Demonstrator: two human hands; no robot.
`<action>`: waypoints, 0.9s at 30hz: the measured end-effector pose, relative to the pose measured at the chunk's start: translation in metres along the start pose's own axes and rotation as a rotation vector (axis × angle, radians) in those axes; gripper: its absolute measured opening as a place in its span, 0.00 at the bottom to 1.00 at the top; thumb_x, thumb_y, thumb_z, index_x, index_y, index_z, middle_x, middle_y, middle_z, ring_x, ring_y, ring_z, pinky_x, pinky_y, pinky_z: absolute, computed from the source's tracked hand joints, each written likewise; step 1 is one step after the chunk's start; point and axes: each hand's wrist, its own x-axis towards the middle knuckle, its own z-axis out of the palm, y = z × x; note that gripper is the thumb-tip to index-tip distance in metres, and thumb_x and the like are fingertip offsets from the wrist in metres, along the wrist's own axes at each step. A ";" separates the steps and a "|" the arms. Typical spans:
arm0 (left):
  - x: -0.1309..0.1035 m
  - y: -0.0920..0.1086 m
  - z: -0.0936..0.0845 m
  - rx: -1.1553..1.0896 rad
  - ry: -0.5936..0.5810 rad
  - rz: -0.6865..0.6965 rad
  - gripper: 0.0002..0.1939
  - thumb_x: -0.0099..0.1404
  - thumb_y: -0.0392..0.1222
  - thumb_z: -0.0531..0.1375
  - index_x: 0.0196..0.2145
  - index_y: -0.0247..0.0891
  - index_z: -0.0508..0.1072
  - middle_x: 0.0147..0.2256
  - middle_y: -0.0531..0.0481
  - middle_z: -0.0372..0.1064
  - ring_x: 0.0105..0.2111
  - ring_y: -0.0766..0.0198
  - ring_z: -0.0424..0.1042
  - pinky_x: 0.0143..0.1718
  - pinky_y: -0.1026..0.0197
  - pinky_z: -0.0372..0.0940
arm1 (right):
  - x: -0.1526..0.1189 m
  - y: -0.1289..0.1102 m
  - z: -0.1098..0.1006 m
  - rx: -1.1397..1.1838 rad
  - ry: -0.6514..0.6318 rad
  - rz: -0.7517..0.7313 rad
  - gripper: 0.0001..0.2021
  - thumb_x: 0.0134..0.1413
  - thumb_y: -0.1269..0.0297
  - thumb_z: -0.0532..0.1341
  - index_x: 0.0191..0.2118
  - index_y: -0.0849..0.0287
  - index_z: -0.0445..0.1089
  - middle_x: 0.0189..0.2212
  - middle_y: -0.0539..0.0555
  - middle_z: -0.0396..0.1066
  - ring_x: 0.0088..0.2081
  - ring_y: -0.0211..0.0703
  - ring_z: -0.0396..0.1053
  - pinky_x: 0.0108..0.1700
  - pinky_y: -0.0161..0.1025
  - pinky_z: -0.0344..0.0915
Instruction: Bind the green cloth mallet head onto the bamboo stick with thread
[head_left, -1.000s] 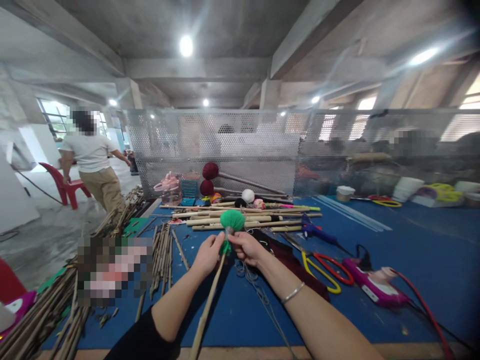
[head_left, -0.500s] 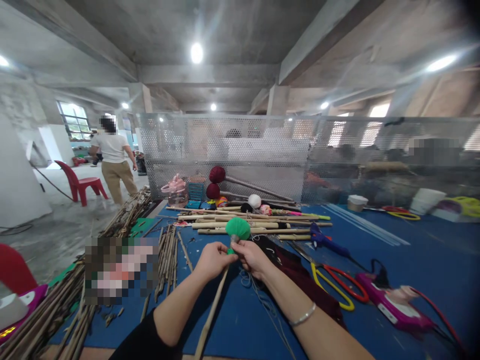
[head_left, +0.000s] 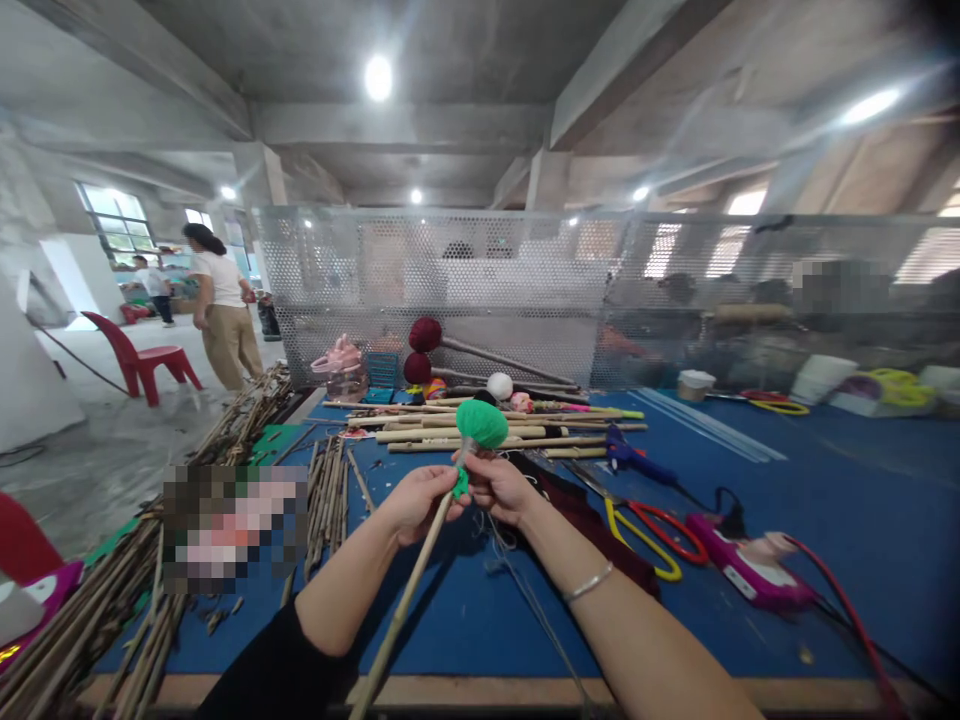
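A mallet with a green cloth-covered ball head (head_left: 484, 426) and a wooden stick (head_left: 409, 595) is raised above the blue table, its head pointing away from me. Grey string (head_left: 466, 452) is wound around the neck, with green cloth ends sticking out below it. My left hand (head_left: 421, 503) is closed around the stick just under the neck. Fingers of my right hand (head_left: 504, 487) are pinched at the string-wrapped neck; whether they grip a string end is hidden. Loose grey string (head_left: 517, 570) trails down the table under my right hand.
Scissors (head_left: 641, 535), a blue glue gun (head_left: 634, 455) and a magenta power strip (head_left: 742, 570) lie to the right. Wooden sticks (head_left: 480, 435) lie ahead, by finished dark red mallets (head_left: 425, 335). Stick bundles (head_left: 328, 490) are left. A person (head_left: 225, 310) stands beyond.
The mallet has tilted slightly, its head leaning right. My left fingers have shifted around the stick, exposing more green cloth below the neck. My view has turned slightly right and down.
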 end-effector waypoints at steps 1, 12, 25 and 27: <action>0.000 0.000 0.000 0.003 -0.020 -0.031 0.15 0.51 0.46 0.63 0.29 0.31 0.68 0.24 0.48 0.69 0.19 0.73 0.67 0.22 0.71 0.61 | 0.001 0.002 -0.001 -0.027 0.018 -0.007 0.20 0.34 0.55 0.68 0.31 0.63 0.64 0.09 0.38 0.45 0.12 0.23 0.36 0.14 0.27 0.30; 0.006 -0.010 -0.009 0.758 0.331 0.363 0.17 0.45 0.49 0.64 0.29 0.34 0.69 0.18 0.58 0.59 0.18 0.72 0.56 0.19 0.69 0.50 | 0.005 0.012 -0.002 -0.257 0.201 0.030 0.21 0.36 0.50 0.65 0.19 0.59 0.54 0.07 0.38 0.43 0.10 0.25 0.37 0.13 0.30 0.32; 0.004 -0.009 0.005 0.506 0.291 0.304 0.15 0.51 0.50 0.60 0.28 0.35 0.65 0.18 0.54 0.67 0.12 0.72 0.60 0.14 0.69 0.52 | 0.000 0.000 -0.001 -0.150 0.015 -0.095 0.18 0.38 0.53 0.65 0.27 0.61 0.61 0.10 0.37 0.42 0.12 0.25 0.34 0.14 0.29 0.31; 0.002 -0.007 0.008 0.416 0.263 0.310 0.17 0.51 0.52 0.60 0.27 0.35 0.64 0.18 0.55 0.67 0.11 0.74 0.59 0.13 0.70 0.50 | -0.002 -0.004 -0.002 -0.131 -0.029 -0.116 0.17 0.39 0.55 0.65 0.32 0.61 0.63 0.10 0.37 0.42 0.13 0.25 0.34 0.14 0.29 0.31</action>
